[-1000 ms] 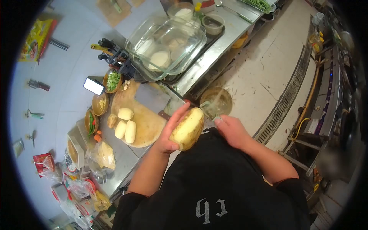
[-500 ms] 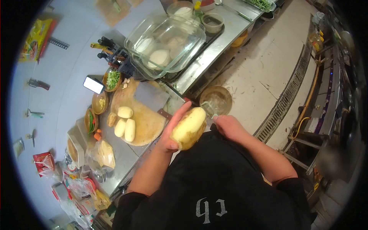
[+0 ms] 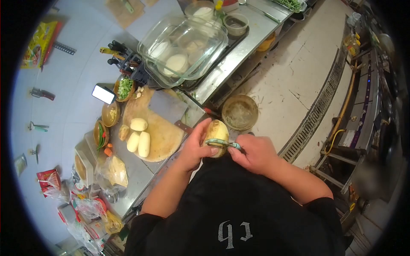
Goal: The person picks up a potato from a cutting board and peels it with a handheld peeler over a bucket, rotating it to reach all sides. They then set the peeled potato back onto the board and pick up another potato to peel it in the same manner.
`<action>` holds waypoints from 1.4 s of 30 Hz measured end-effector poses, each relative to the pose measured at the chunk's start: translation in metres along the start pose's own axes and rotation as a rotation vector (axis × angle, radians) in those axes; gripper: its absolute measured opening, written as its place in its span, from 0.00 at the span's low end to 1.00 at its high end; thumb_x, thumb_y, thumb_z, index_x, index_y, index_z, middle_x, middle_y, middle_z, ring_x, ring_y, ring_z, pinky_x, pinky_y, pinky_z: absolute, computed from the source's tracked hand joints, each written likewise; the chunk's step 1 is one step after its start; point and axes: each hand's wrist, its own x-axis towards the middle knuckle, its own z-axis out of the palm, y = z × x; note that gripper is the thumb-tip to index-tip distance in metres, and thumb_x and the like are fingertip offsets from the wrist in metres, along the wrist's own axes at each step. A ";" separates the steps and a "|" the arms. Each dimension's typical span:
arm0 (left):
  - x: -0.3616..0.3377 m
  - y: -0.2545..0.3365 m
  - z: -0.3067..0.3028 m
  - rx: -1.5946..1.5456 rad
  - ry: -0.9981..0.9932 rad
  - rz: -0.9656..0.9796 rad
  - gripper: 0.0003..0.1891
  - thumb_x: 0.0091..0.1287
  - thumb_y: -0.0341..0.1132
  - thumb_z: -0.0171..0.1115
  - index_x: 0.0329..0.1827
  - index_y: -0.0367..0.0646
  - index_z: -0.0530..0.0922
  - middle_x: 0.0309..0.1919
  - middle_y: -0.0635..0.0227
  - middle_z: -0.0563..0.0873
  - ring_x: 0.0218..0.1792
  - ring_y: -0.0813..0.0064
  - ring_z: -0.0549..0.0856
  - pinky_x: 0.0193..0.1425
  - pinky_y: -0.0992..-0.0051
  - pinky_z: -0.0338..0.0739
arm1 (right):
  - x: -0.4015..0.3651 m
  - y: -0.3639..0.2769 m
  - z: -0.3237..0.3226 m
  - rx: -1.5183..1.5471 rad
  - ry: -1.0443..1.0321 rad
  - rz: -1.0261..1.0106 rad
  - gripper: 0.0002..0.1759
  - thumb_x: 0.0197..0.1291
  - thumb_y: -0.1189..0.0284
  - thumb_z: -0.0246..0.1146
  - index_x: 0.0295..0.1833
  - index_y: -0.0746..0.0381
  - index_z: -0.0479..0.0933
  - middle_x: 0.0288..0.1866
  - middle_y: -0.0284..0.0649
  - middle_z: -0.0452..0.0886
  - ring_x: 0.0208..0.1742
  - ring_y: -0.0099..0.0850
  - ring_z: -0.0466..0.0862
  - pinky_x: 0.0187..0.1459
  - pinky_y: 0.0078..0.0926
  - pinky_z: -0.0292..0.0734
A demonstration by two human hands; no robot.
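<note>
A partly peeled potato (image 3: 218, 128) is gripped in my left hand (image 3: 197, 147), with brown skin still showing on parts of it. My right hand (image 3: 257, 152) is closed around the handle of a pale green peeler (image 3: 220, 143), whose head lies across the potato. Beyond my hands, a round bin (image 3: 240, 112) stands on the floor. Several peeled potatoes (image 3: 144, 144) lie on the wooden cutting board (image 3: 164, 143) to the left, beside a small brown-skinned piece (image 3: 124, 132). A cleaver (image 3: 166, 106) rests flat on the board's far side.
Large glass dishes (image 3: 183, 47) stand on the steel counter near a knife holder (image 3: 130, 64). Bowls of chopped greens (image 3: 124, 88), garlic (image 3: 111, 114) and peppers (image 3: 101, 134) line the board. A phone (image 3: 103, 93) leans there. A metal rack (image 3: 337, 162) is at right.
My right hand has brought the peeler from above the bin onto the potato. My left hand has turned the potato more upright and drawn it slightly closer to the right hand.
</note>
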 end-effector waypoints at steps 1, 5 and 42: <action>-0.001 0.002 0.002 -0.007 0.026 -0.032 0.55 0.47 0.32 0.76 0.80 0.34 0.55 0.72 0.54 0.70 0.74 0.61 0.70 0.78 0.65 0.63 | 0.001 0.004 0.002 -0.024 0.015 0.019 0.21 0.66 0.54 0.63 0.34 0.63 0.75 0.28 0.50 0.80 0.35 0.52 0.83 0.36 0.46 0.78; -0.003 -0.002 -0.008 -0.130 -0.006 -0.043 0.54 0.47 0.34 0.76 0.80 0.34 0.56 0.72 0.54 0.71 0.73 0.62 0.71 0.77 0.65 0.63 | 0.013 0.070 0.033 0.174 -0.031 0.298 0.21 0.71 0.56 0.59 0.35 0.64 0.77 0.26 0.50 0.78 0.27 0.42 0.81 0.33 0.38 0.74; 0.009 0.005 -0.001 0.480 -0.041 0.311 0.64 0.45 0.43 0.82 0.83 0.38 0.48 0.75 0.52 0.66 0.74 0.60 0.70 0.77 0.62 0.64 | 0.037 0.034 0.022 1.527 -0.190 0.735 0.17 0.70 0.60 0.62 0.59 0.51 0.70 0.34 0.33 0.74 0.13 0.18 0.64 0.16 0.20 0.60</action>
